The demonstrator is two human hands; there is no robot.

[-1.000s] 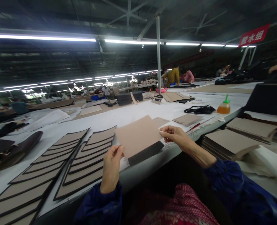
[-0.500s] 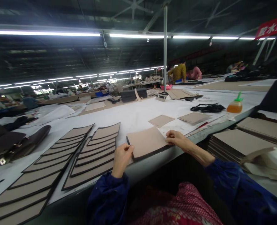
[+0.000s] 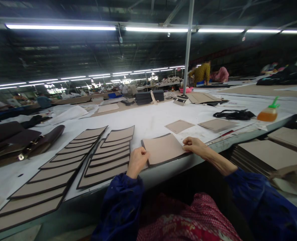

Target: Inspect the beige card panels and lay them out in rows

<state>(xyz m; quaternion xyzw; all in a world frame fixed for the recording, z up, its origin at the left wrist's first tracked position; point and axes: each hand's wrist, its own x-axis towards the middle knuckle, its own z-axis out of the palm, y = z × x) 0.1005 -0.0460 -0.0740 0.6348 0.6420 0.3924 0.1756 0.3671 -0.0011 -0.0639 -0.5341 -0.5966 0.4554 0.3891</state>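
Note:
A beige panel with a dark border point(image 3: 164, 149) lies at the front edge of the white table, directly before me. My left hand point(image 3: 138, 160) is closed in a pinch at the panel's left edge, thumb against the forefinger. At the opposite side, my right hand point(image 3: 195, 147) pinches the right edge near the front corner. Dark border shows along the panel's far, left and front edges. Left of my left hand, similar panels overlap in two rows, a nearer row point(image 3: 108, 164) and a longer outer row point(image 3: 45, 177).
Beyond the panel lie two loose beige pieces point(image 3: 179, 126). A bottle of amber liquid with a green nozzle point(image 3: 267, 113) and a black strap bundle point(image 3: 235, 114) are to the right. Stacked panels point(image 3: 271, 154) sit lower right. Dark brown bags point(image 3: 25, 140) lie left. A post point(image 3: 188, 50) rises behind.
The whole view has shifted, so the table and things on it appear further right. Both hands stay at the same panel's left and right edges, with little visible movement.

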